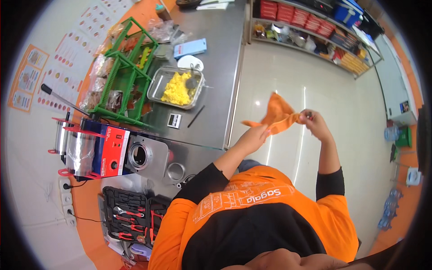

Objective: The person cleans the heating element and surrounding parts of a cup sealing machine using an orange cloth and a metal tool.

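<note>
Both my hands are raised in front of me over the floor, gripping an orange cloth [277,108]. My left hand [255,136] is closed on its lower part, near the steel table's edge. Higher and to the right, my right hand [315,123] pinches a twisted end of it; something small and dark shows at those fingers, too small to name. On the steel table [216,54] to my left are a glass container of yellow food [175,87], a white lid [190,63], a light-blue box [190,47], a small white device [174,120] and a dark stick [196,115].
Green baskets [114,85], a red-fronted machine [113,150], a metal plate with a round opening [159,157] and an open toolkit [130,216] line the left. A loaded shelf rack [306,26] stands beyond the tiled floor [283,67]. Water bottles [389,209] line the right wall.
</note>
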Available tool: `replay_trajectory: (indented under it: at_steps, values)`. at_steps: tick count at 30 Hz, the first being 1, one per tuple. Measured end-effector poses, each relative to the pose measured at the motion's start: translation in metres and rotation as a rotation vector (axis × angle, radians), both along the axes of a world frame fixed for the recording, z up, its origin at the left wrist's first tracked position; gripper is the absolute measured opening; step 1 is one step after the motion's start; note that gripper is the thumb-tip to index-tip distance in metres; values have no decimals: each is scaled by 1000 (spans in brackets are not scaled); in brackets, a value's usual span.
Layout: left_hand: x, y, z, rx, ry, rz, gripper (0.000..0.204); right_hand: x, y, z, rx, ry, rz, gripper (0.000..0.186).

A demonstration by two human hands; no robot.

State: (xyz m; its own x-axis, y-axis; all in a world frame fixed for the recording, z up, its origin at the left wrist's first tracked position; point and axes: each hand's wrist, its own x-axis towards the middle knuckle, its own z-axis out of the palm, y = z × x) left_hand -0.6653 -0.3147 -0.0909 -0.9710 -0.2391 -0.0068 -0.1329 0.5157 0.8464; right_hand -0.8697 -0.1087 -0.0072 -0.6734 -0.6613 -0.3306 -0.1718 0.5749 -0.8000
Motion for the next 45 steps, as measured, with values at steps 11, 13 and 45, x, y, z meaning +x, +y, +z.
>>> replay_trajectory:
  at_steps: [11, 13, 45]
  values:
    - [36, 1, 53, 426, -82, 198, 35, 31, -2, 44, -263, 17, 10, 21]
    - [56, -12, 64, 434, -78, 288, 33, 34, -27, 35, -379, -3, 102, 21]
    - [359, -76, 54, -435, -229, 1480, 35, 273, -425, -18, -382, 270, 1421, 13]
